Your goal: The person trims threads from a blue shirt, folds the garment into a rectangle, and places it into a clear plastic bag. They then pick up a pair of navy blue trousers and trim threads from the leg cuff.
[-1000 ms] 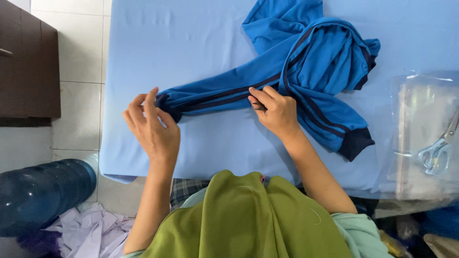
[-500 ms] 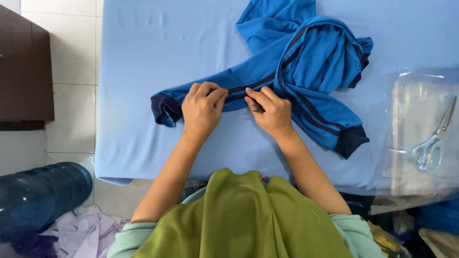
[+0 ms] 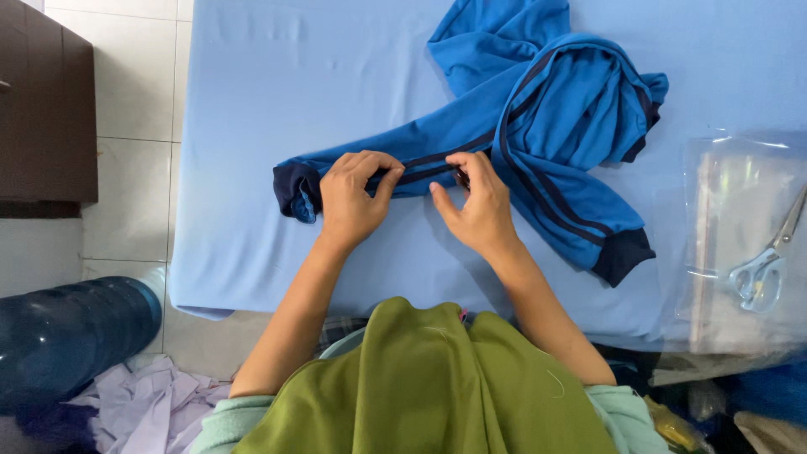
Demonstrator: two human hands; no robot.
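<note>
Both hands pinch one sleeve of the blue track jacket [image 3: 538, 126] lying on the light-blue bench [image 3: 277, 84]: left hand [image 3: 353, 202] near the navy cuff [image 3: 294, 189], right hand [image 3: 479, 206] apparently gripping the seam.

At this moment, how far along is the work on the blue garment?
Early. Done: the blue jacket lies on the light blue table, one sleeve stretched flat toward its dark cuff. In hand: the left hand and right hand both pinch that sleeve along its dark stripe. Left: the body is bunched, the other sleeve untouched, and the scissors lie unused on clear plastic.
</note>
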